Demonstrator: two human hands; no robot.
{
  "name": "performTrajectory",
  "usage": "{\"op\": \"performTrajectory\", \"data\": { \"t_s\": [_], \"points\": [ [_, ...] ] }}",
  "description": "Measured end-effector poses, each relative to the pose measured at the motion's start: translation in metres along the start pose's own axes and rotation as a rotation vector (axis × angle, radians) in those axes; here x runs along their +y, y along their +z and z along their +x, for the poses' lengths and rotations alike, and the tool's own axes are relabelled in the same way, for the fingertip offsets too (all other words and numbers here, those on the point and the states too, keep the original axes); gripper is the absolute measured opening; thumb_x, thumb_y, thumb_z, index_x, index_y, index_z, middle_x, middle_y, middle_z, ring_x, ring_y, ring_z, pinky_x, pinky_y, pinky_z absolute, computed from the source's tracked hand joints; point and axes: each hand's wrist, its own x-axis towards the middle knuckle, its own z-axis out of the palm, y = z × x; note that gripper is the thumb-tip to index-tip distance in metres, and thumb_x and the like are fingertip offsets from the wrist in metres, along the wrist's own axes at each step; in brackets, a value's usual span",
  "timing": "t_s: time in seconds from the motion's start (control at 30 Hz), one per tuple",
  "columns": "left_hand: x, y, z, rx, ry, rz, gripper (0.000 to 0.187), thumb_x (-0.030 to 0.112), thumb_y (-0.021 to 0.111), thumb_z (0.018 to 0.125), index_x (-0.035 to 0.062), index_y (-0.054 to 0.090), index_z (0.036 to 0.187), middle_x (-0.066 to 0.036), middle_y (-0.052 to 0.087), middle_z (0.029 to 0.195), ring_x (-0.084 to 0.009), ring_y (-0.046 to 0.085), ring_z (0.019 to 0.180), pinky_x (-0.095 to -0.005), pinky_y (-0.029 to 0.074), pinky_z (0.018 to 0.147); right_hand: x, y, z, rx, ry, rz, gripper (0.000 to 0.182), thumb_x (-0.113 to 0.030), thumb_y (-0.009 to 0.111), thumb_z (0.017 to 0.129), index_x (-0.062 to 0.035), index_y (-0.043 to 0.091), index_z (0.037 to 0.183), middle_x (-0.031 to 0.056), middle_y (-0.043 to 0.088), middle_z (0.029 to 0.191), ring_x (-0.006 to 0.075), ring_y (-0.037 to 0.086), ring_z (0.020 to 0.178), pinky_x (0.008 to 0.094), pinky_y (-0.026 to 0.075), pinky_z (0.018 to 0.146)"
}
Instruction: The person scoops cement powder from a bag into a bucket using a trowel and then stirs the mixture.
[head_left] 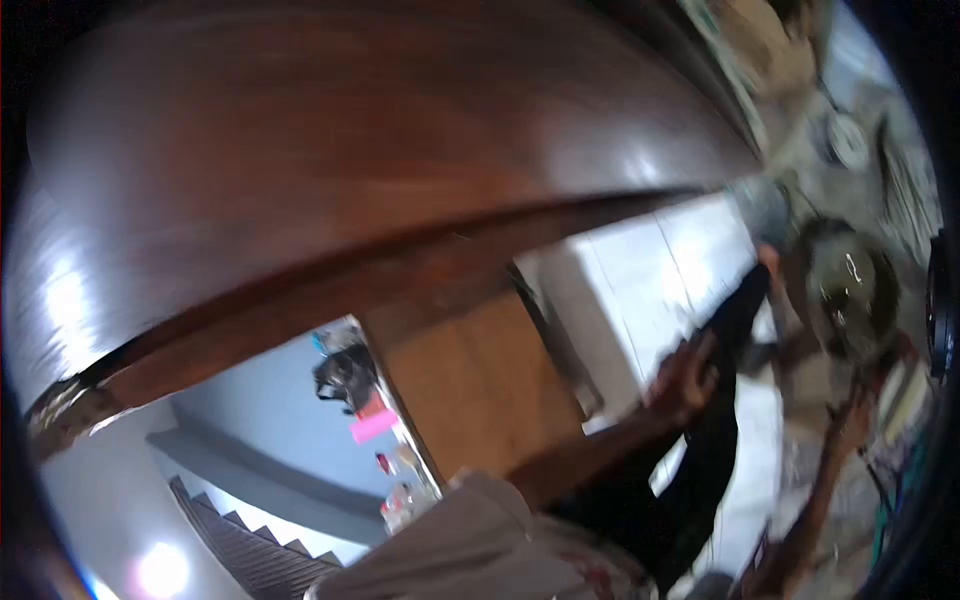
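Observation:
The view is strongly tilted and blurred. From the bottom, my left arm reaches across in a grey-brown sleeve, and my left hand (685,385) is over my leg in black trousers (710,430). Its fingers are smeared, so I cannot see whether anything is in them. At the right, my right hand (850,425) is beside a dark reddish thing, its fingers bent around something too blurred to name. Just above that hand is a shiny, dark round object (852,290), like a bowl. A bare foot (770,262) shows beside it.
A large polished brown wooden surface (400,130) fills the top, very close. A wooden cabinet (470,380) stands below it, with a pink item (374,427) and a black bag (345,378). White floor tiles (640,280), a white round item (847,142) and stairs (240,545) also show.

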Motion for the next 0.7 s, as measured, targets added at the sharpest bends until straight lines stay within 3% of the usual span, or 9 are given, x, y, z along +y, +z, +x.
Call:
{"op": "performTrajectory", "data": {
  "t_s": [0.03,0.07,0.13,0.2,0.3,0.37,0.57,0.6,0.7],
  "points": [
    [-0.002,0.006,-0.004,0.025,-0.019,0.139,0.074,0.037,0.063,0.107,0.0169,0.029,0.170,-0.027,0.030,0.171,-0.0444,0.032,0.158,-0.0586,0.029,0.128,-0.029,0.013,0.010,-0.267,0.019,-0.150,0.061,-0.055,0.030,0.115,-0.0315,0.031,0.171,0.0084,0.033,0.176,0.0313,0.039,0.157,0.0552,0.034,0.125],
    [0.005,-0.016,0.001,-0.029,-0.036,0.120,0.076,0.040,0.061,0.108,0.0171,0.026,0.171,-0.026,0.027,0.173,-0.0450,0.029,0.159,-0.0598,0.027,0.129,-0.058,0.008,0.027,-0.245,-0.007,-0.120,0.061,-0.055,0.030,0.115,-0.0315,0.031,0.171,0.0084,0.033,0.176,0.0313,0.039,0.157,0.0552,0.034,0.125],
    [0.026,-0.016,-0.017,-0.123,-0.168,0.064,0.077,0.045,0.056,0.109,0.0177,0.021,0.172,-0.026,0.022,0.175,-0.0457,0.024,0.161,-0.0610,0.023,0.130,-0.060,-0.011,0.025,-0.495,0.040,-0.391,0.064,-0.059,0.019,0.115,-0.0307,0.022,0.173,0.0042,0.020,0.180,0.0269,0.027,0.163,0.0513,0.023,0.131],
    [0.015,0.007,-0.013,-0.108,-0.117,0.094,0.076,0.049,0.050,0.110,0.0187,0.018,0.172,-0.024,0.017,0.176,-0.0458,0.019,0.162,-0.0606,0.021,0.131,-0.048,-0.010,-0.005,-0.535,0.014,-0.398,0.065,-0.059,0.020,0.115,-0.0307,0.019,0.174,0.0027,0.018,0.181,0.0261,0.024,0.164,0.0505,0.021,0.132],
    [0.025,-0.021,-0.012,-0.172,-0.158,0.099,0.075,0.045,0.051,0.109,0.0188,0.018,0.172,-0.021,0.014,0.178,-0.0461,0.018,0.162,-0.0612,0.020,0.132,-0.057,-0.029,-0.035,-0.577,0.047,-0.339,0.064,-0.056,0.021,0.116,-0.0307,0.013,0.175,-0.0006,0.010,0.182,0.0234,0.016,0.166,0.0502,0.016,0.133],
    [0.017,-0.007,-0.017,-0.150,-0.157,0.101,0.076,0.044,0.052,0.109,0.0189,0.018,0.172,-0.020,0.014,0.178,-0.0462,0.018,0.162,-0.0614,0.020,0.131,-0.038,-0.006,-0.056,-0.555,0.039,-0.377,0.063,-0.055,0.017,0.117,-0.0302,0.015,0.175,0.0010,0.016,0.181,0.0239,0.025,0.164,0.0493,0.026,0.130],
    [0.025,-0.009,-0.009,-0.106,-0.155,0.096,0.079,0.033,0.060,0.104,0.0178,0.021,0.171,-0.019,0.017,0.178,-0.0444,0.017,0.163,-0.0617,0.018,0.131,-0.006,-0.008,-0.103,-0.505,0.067,-0.336,0.057,-0.040,0.026,0.118,-0.0283,0.023,0.173,0.0028,0.025,0.179,0.0314,0.041,0.155,0.0508,0.041,0.119],
    [0.021,-0.003,-0.008,-0.095,-0.145,0.101,0.080,0.033,0.060,0.103,0.0175,0.021,0.171,-0.019,0.016,0.178,-0.0442,0.017,0.163,-0.0616,0.018,0.131,-0.021,-0.058,-0.096,-0.659,0.111,-0.355,0.065,-0.055,0.022,0.116,-0.0271,0.018,0.174,0.0012,0.018,0.181,0.0310,0.033,0.160,0.0503,0.032,0.126],
    [0.025,-0.003,-0.010,-0.106,-0.139,0.113,0.080,0.033,0.060,0.103,0.0167,0.022,0.171,-0.019,0.015,0.178,-0.0439,0.015,0.164,-0.0622,0.018,0.131,0.010,0.009,-0.092,-0.435,0.036,-0.435,0.061,-0.043,0.038,0.116,-0.0283,0.023,0.173,0.0038,0.026,0.178,0.0268,0.043,0.154,0.0443,0.043,0.121]
  ]
}}
